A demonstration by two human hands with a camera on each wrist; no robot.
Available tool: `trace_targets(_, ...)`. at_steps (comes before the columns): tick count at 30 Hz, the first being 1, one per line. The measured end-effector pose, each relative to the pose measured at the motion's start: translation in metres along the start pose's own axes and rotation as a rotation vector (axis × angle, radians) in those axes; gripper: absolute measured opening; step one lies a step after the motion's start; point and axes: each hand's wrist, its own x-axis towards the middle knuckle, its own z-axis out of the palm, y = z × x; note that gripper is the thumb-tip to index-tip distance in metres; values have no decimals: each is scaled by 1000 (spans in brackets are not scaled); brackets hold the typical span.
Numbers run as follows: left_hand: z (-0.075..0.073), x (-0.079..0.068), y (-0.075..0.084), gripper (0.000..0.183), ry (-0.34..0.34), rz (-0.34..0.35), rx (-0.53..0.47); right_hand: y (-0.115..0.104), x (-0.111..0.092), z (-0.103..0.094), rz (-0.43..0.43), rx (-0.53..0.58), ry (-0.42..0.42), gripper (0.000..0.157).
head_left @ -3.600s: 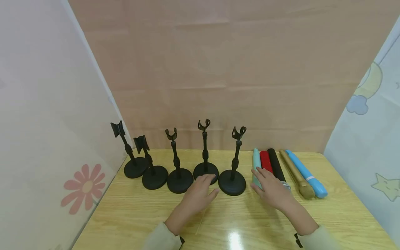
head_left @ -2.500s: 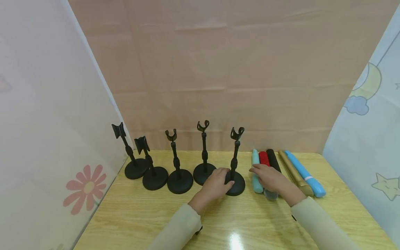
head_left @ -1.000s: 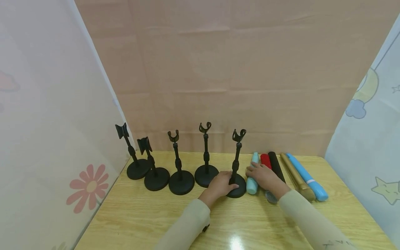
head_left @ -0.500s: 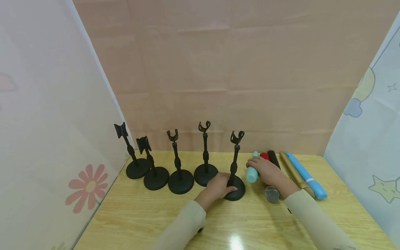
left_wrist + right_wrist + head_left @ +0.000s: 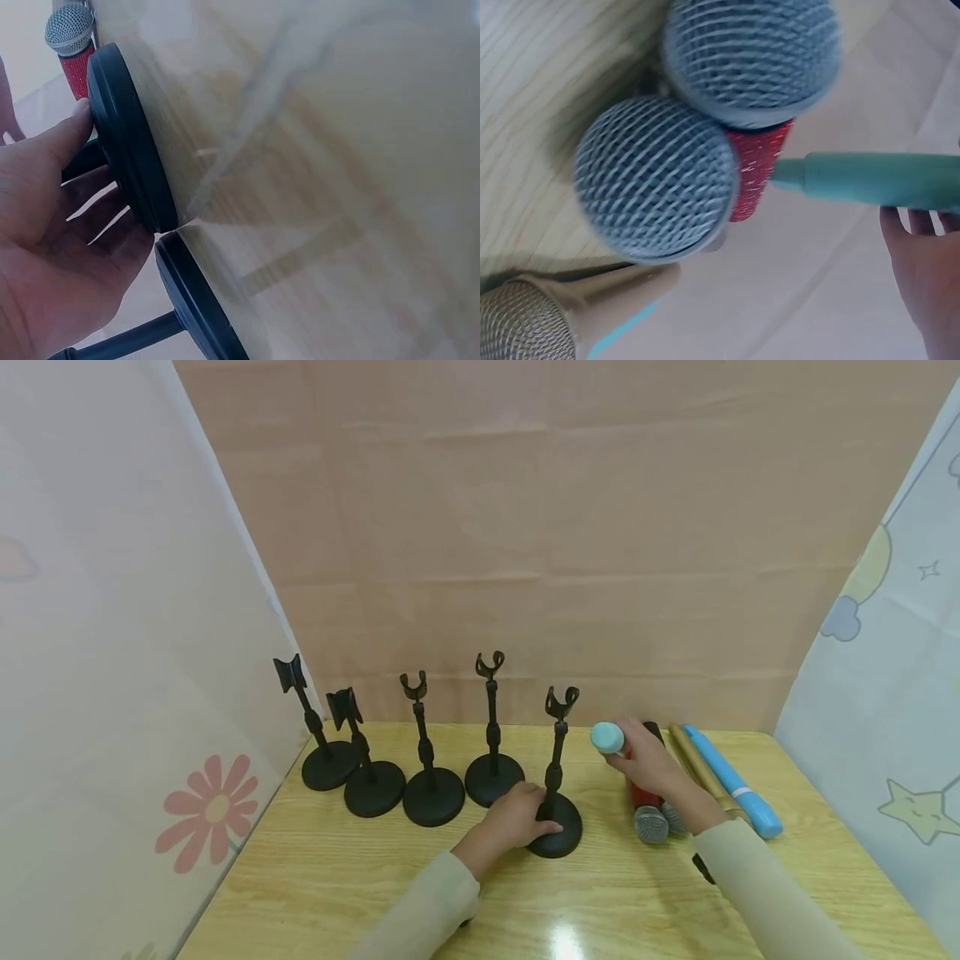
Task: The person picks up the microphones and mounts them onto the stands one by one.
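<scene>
My left hand [image 5: 513, 818] grips the round base of the rightmost black microphone stand [image 5: 553, 777], thumb over the rim. Up close in the left wrist view, the base [image 5: 127, 142] shows between thumb and fingers. My right hand [image 5: 648, 760] holds a smooth mint-green microphone [image 5: 607, 737] above the table, one end facing the head camera. In the right wrist view the mint-green microphone [image 5: 877, 178] shows a narrower tip, fingers curled under its body. Below that hand lie a red microphone [image 5: 645, 797] with a mesh head and a black one [image 5: 655, 731], partly covered by the hand.
Several more black stands [image 5: 493, 727] with empty clips line up to the left, the closest beside the held stand. A gold microphone [image 5: 697, 756] and a blue one [image 5: 738, 781] lie at the right. Brown paper [image 5: 487, 527] hangs behind the wooden table [image 5: 315, 877].
My right hand has reached the mint-green microphone, gripped it, lifted it and tipped its end towards the head camera. My left hand has gripped the rightmost stand and drawn it slightly nearer and left.
</scene>
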Motion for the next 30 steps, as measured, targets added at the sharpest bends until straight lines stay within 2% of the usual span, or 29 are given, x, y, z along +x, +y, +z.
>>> trace_targets(5, 2, -9, -3, 43, 44, 56, 29, -11, 5, -4, 45, 124, 133, 39)
trace_targets(8, 2, -13, -4, 38, 66, 87, 44, -20, 9, -8, 52, 223, 179, 34)
trace_targets(17, -6, -23, -5, 34, 34, 87, 46, -47, 19, -23, 51, 300, 187, 22)
trace_targets(24, -9, -29, -7, 24, -1, 65, -69, -66, 20, -32, 72, 386, 167, 21)
trace_targets(30, -9, -37, -10, 26, -49, 90, -46, -80, 21, -37, 9, 448, 179, 17)
